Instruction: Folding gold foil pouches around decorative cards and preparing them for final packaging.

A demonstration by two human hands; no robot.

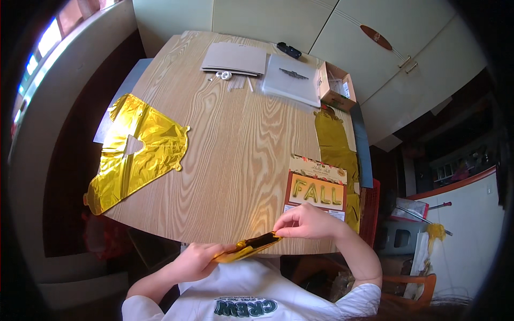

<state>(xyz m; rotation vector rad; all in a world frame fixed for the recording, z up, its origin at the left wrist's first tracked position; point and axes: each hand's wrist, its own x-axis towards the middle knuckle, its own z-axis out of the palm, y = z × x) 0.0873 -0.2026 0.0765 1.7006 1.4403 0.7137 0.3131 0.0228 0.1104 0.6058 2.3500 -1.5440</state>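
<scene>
At the table's near edge, a folded gold foil balloon (pixel 252 248) stretches between my two hands. My left hand (pixel 199 260) grips its left end with the fingers closed. Its right end is pinched between thumb and fingers of my right hand (pixel 304 222). Just beyond the right hand lies a printed balloon package card (pixel 317 188), its lower part covered by that hand. A flat, deflated gold letter balloon (pixel 152 142) with a small triangular hole rests at the table's left side.
More gold foil (pixel 336 140) lies along the right edge. Toward the back are grey cardboard sheets (pixel 235 58), white-handled scissors (pixel 224 76), clear plastic bags (pixel 292 88), an open cardboard box (pixel 338 96) and a black object (pixel 289 50). A wooden chair (pixel 425 286) stands at lower right.
</scene>
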